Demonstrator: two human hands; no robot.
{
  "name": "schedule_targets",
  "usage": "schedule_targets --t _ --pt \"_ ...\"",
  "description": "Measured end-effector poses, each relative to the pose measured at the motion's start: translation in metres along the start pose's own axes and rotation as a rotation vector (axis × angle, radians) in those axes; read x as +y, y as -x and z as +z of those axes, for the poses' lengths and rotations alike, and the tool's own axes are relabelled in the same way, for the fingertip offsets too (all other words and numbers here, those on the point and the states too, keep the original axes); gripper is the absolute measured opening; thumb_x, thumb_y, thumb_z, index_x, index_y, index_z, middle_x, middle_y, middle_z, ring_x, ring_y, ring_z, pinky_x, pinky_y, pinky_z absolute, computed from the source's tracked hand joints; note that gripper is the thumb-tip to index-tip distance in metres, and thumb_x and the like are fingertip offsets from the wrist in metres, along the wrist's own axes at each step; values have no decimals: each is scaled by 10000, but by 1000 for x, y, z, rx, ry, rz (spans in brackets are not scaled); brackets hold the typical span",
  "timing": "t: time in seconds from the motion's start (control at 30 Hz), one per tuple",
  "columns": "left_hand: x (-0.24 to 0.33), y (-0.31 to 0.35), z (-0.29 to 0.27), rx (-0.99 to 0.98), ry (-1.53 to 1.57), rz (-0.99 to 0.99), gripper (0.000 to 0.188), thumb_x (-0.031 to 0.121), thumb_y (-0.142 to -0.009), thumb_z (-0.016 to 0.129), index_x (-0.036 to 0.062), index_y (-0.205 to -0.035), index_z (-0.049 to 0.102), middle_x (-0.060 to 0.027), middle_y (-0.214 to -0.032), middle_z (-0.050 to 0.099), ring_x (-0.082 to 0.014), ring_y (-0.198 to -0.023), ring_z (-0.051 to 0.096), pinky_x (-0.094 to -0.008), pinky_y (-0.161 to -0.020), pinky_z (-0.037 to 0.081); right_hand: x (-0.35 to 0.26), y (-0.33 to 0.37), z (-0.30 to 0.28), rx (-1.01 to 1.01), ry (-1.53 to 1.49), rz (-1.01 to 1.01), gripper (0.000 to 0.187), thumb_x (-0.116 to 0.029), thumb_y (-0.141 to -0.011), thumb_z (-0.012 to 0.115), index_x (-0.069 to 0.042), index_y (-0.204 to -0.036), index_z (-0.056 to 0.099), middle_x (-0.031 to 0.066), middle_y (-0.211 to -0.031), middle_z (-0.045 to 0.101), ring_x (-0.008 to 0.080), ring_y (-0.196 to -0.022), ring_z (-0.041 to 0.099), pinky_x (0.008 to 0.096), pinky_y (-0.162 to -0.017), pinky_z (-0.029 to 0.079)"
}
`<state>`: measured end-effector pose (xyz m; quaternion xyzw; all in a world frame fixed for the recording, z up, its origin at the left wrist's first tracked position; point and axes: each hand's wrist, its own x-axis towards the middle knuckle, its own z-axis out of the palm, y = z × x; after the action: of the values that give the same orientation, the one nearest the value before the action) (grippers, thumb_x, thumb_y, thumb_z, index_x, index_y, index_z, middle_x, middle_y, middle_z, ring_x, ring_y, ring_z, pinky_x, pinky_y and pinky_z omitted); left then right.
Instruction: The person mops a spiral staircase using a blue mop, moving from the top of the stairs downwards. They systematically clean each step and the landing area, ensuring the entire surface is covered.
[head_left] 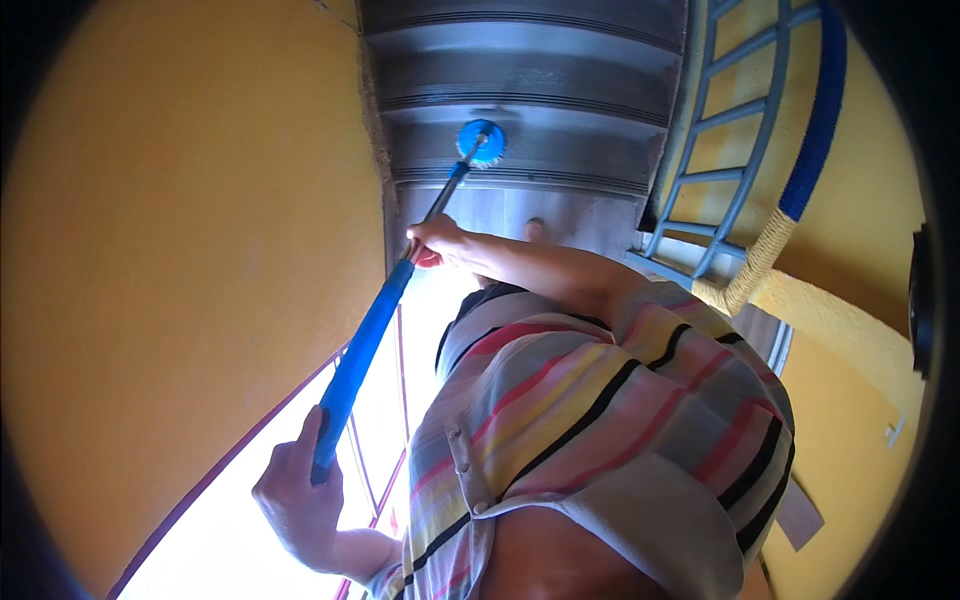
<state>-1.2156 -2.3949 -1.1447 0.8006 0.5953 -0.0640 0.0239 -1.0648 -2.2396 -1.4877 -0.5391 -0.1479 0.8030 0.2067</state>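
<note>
A spin mop slants across the view, with a thick blue grip [362,365] on its long pole. Near the pole's lower end my left hand [305,495] is closed on the grip, the thumb lying along it. My right hand [437,242] wraps around the metal part of the pole, just above the blue grip. The round blue mop head [482,143], with a pale fringe at its edge, rests on a grey stair tread [570,150] ahead of me.
More grey steps [520,50] rise ahead. A yellow wall [200,220] stands close on the left. At right is a grey metal railing [738,120] with a handrail wrapped in blue and tan cord [810,150]. Behind my left hand, bright light comes through red-edged bars [402,370].
</note>
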Motion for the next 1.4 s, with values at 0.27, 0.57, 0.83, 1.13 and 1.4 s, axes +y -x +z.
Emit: schedule_targets --t 0.27,0.57,0.83,1.13,1.4 --pt "24 -35 90 -191 279 -620 424 68 -731 665 62 -1149 596 -139 -839 679 -231 -658 676 -317 -669 552 32 -123 63 124 -377 81 57 -25 -787 516 29 -795 534 133 -639 527 227 -577 606 365 -541 542" --pt "-14 -74 92 -235 209 -250 516 111 -664 739 79 -1156 585 -135 -1008 647 -283 -795 659 -422 -780 534 54 -162 52 -25 -680 199 65 -53 -897 385 -12 -876 431 96 -624 414 177 -492 468 392 -491 517" --pt "-17 -105 66 -411 359 -138 548 114 -623 755 78 -1143 587 -136 -997 649 -305 -832 653 -412 -791 528 38 -81 -19 116 -838 -38 110 13 -821 439 13 -712 455 148 -561 468 250 -476 513 412 -519 537" --pt "26 -137 121 -490 534 -22 529 124 -615 752 90 -1123 608 -119 -907 676 -229 -736 672 -312 -757 521 71 -44 -143 478 -902 -134 85 -15 -838 422 15 -759 435 145 -561 487 257 -471 524 425 -485 530" --pt "37 -115 110 -426 424 13 446 170 -710 691 156 -1148 608 -103 -783 665 -206 -660 653 -324 -685 516 86 -7 -184 442 -927 -145 145 -47 -854 333 4 -755 426 136 -598 469 243 -525 499 393 -522 484"
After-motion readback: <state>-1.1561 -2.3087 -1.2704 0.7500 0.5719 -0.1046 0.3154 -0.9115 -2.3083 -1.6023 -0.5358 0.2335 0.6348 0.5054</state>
